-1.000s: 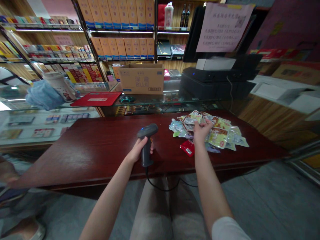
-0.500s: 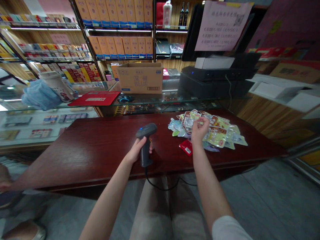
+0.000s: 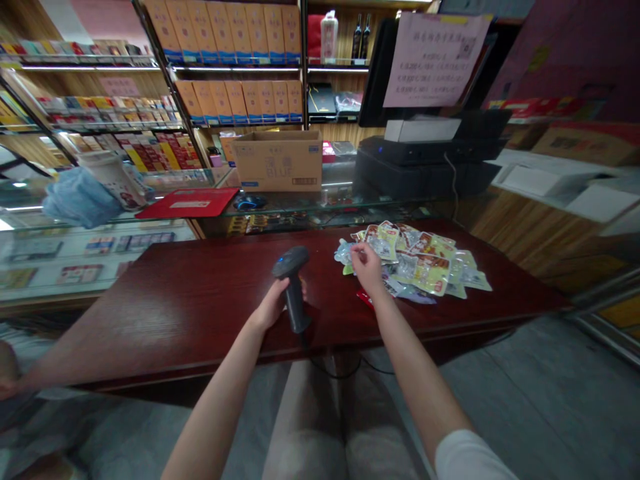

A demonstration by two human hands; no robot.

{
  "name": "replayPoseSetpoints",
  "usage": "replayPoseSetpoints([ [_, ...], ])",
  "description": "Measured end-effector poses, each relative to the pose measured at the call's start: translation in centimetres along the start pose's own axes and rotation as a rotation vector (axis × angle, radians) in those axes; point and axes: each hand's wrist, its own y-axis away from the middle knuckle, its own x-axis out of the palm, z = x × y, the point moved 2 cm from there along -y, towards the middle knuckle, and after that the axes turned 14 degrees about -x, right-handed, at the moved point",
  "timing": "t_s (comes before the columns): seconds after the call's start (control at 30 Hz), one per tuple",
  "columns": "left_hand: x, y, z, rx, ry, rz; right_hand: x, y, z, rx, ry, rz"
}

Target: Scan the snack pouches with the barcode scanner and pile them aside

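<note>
My left hand (image 3: 274, 301) is wrapped round the grip of a dark grey barcode scanner (image 3: 294, 287), held upright above the desk with a small blue light on its head. My right hand (image 3: 367, 265) is at the left side of a pile of snack packets (image 3: 425, 270), over some pale blue packets (image 3: 343, 251). Its fingers are curled together, and whether anything is pinched in them cannot be made out. A small red packet (image 3: 365, 298) lies under my right wrist, partly hidden by it.
The packets lie on a dark red wooden desk (image 3: 200, 293). Behind it a glass counter holds a red folder (image 3: 187, 203), a computer mouse (image 3: 250, 202), a cardboard box (image 3: 278, 163) and a monitor with a paper notice (image 3: 433, 63). The scanner's cable (image 3: 340, 377) hangs below the desk edge.
My right hand has moved left across the packets, from the middle of the pile to its left side, and now covers more of the red packet. The scanner has tilted slightly in my left hand.
</note>
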Motion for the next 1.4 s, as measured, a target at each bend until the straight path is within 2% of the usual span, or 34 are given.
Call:
replayPoseSetpoints([
  [0.1,-0.3,-0.2,0.2,0.006,0.054,-0.026,0.6,0.2,0.1,-0.059,0.036,0.06],
  [0.27,-1.2,-1.1,0.7,0.027,0.07,-0.284,0.9,0.2,-0.3,-0.001,-0.01,0.06],
  [0.33,-1.0,-1.5,0.6,0.044,0.012,-0.337,1.0,0.2,-0.3,0.039,-0.072,0.059],
  [0.57,0.7,-3.6,-0.3,0.054,-0.045,-0.357,1.2,0.4,0.1,0.152,-0.314,0.085],
  [0.63,1.3,-4.5,-0.7,0.091,-0.035,-0.377,1.2,0.5,0.4,0.196,-0.416,0.159],
  [0.73,2.4,-6.0,-1.4,0.185,-0.034,-0.401,1.4,0.7,0.9,0.286,-0.575,0.354],
  [0.8,3.1,-7.1,-1.8,0.238,-0.042,-0.428,1.6,0.9,1.1,0.328,-0.644,0.441],
  [0.97,4.2,-9.0,-1.5,0.285,-0.083,-0.484,1.9,1.1,1.3,0.395,-0.683,0.445],
  [1.13,3.9,-9.3,-0.2,0.206,-0.081,-0.354,1.9,1.5,1.8,0.461,-0.771,0.492],
  [1.2,3.4,-9.2,0.1,0.184,-0.092,-0.341,1.7,1.6,2.0,0.476,-0.832,0.506],
  [1.4,1.6,-9.1,-0.1,0.127,-0.112,-0.538,1.3,1.4,2.4,0.546,-0.996,0.452],
])
